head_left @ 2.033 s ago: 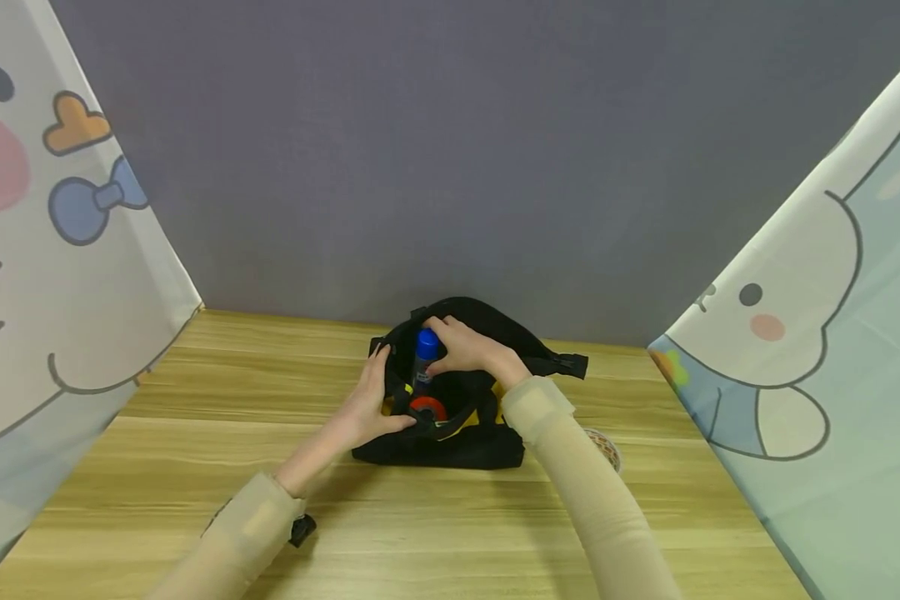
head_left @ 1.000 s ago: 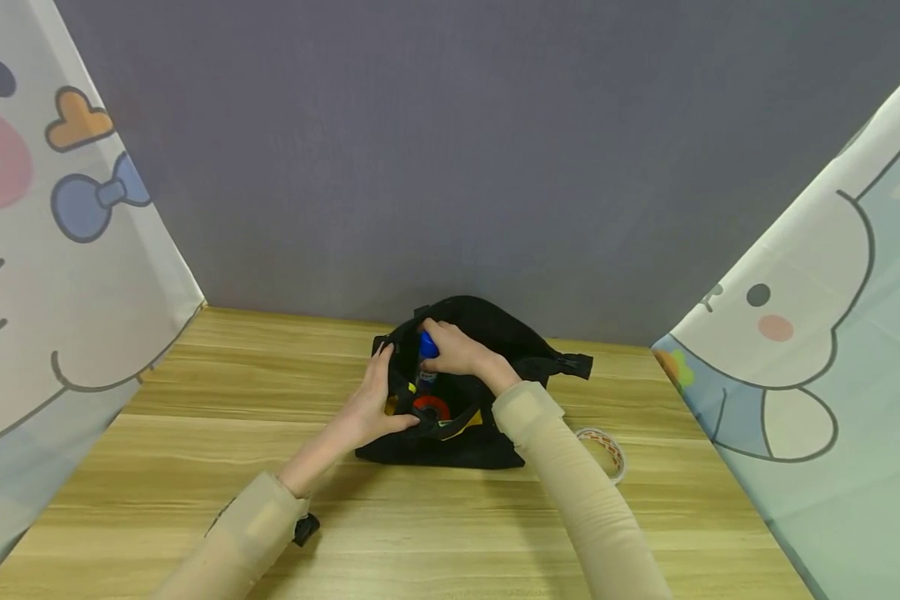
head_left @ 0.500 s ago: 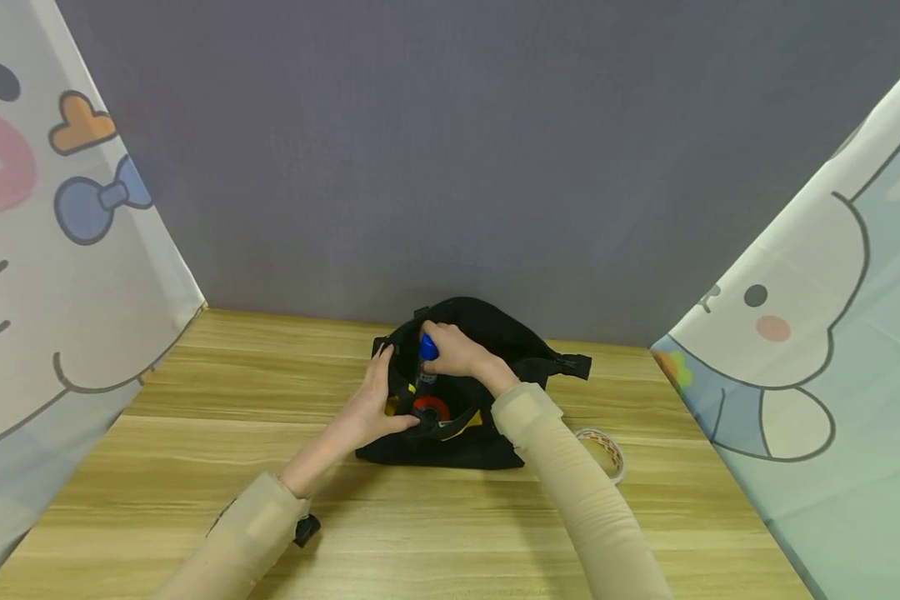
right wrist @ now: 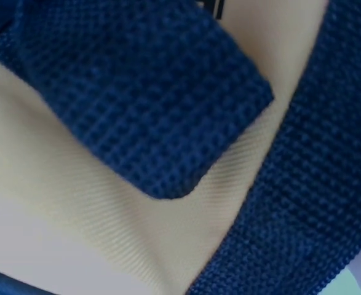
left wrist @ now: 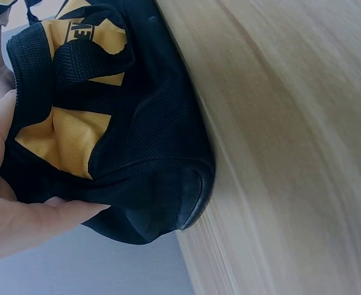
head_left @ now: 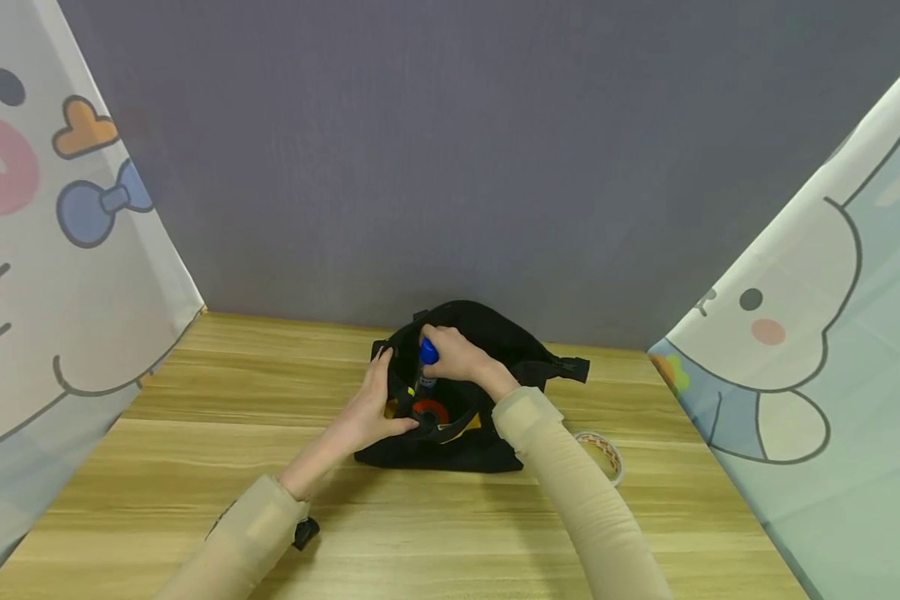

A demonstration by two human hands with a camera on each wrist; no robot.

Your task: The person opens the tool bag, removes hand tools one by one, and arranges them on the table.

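A black tool bag (head_left: 442,454) with yellow panels stands open at the back of the table. My left hand (head_left: 367,408) holds the left end of its mouth, thumb at the front and fingers at the far side. In the left wrist view the thumb and a finger of that hand (left wrist: 20,227) press into the bag's fabric (left wrist: 75,138). Inside the mouth, my right hand (head_left: 457,354) grips a dark bottle (head_left: 428,350) by its blue cap. A red ring-shaped thing (head_left: 429,408) lies in the bag in front of the bottle. A dark strap (right wrist: 155,104) fills the right wrist view.
A tape roll (head_left: 617,475) lies on the wooden table (head_left: 390,542), right of the bag and partly behind my right sleeve. Beside my left sleeve, a small black thing (head_left: 305,532) is partly hidden. A grey wall (head_left: 420,150) rises behind the bag.
Over the two seconds, my right hand's fingers have closed further around the blue cap and the bottle sits slightly lower in the bag. My left hand keeps its hold on the rim.
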